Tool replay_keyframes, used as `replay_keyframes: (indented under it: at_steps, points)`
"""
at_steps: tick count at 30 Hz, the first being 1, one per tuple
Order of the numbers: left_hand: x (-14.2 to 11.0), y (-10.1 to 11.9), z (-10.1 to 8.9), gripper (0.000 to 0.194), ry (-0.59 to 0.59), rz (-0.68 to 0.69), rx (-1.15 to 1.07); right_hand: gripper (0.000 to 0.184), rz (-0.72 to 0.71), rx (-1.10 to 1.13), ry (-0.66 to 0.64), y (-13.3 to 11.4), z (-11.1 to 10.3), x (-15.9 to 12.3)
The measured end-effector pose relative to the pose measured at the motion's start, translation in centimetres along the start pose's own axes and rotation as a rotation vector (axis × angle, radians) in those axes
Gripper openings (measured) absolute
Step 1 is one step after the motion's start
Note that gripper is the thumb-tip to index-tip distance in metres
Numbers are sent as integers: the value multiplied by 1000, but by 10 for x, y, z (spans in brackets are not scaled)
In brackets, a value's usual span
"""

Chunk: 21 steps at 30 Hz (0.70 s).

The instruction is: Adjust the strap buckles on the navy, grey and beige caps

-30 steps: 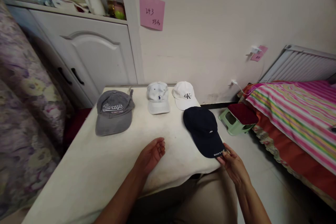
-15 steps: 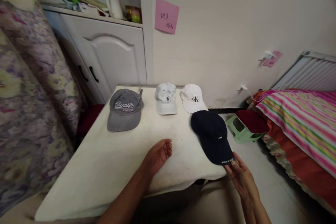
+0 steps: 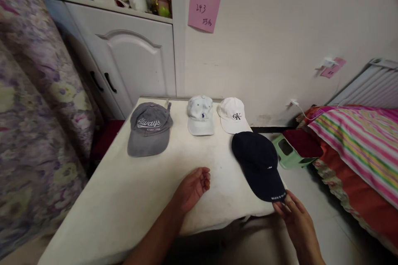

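My right hand (image 3: 295,215) pinches the brim corner of a navy baseball cap (image 3: 256,161) at the table's right edge. The cap lies with its brim toward me and shows small white lettering. My left hand (image 3: 195,187) rests over the middle of the table (image 3: 124,215), its fingers loosely curled, thumb side up, with nothing in it. A grey cap (image 3: 149,128) marked "Always" sits at the back left. Along the back edge are a pale blue cap (image 3: 200,115) with a small dark emblem and a white cap (image 3: 233,115) with "CK" letters, just behind the navy one.
A white cabinet (image 3: 133,58) and floral curtain (image 3: 40,132) stand on the left. Pink paper (image 3: 204,8) sticks to the wall. On the right are a green stool (image 3: 287,155) with a dark red top and a bed with a striped cover (image 3: 367,132).
The view has shifted slightly, so the table and caps appear a little further right. My right hand keeps its pinch on the navy cap's brim. The other caps stay in place.
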<state>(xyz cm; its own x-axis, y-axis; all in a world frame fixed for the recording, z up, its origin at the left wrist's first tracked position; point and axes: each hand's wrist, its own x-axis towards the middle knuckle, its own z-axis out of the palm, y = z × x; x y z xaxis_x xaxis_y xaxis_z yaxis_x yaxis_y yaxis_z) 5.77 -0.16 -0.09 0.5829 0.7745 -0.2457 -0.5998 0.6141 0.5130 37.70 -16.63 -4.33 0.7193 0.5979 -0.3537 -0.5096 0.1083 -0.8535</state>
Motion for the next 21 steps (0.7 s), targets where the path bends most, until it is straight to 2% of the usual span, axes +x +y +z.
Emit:
replay_keyframes:
  at_steps: [3,7,14,21]
  points:
    - [2,0,0,16,15,-9,-4,62,-11,36,6,2,10,-10]
    - [6,2,2,12,37,-33,-1,54,-51,106,44,4,21,-18]
    - [11,6,8,9,66,-53,11,38,33,91,-25,1,31,-24]
    - [15,5,7,11,85,-40,6,37,58,51,-69,0,33,-23]
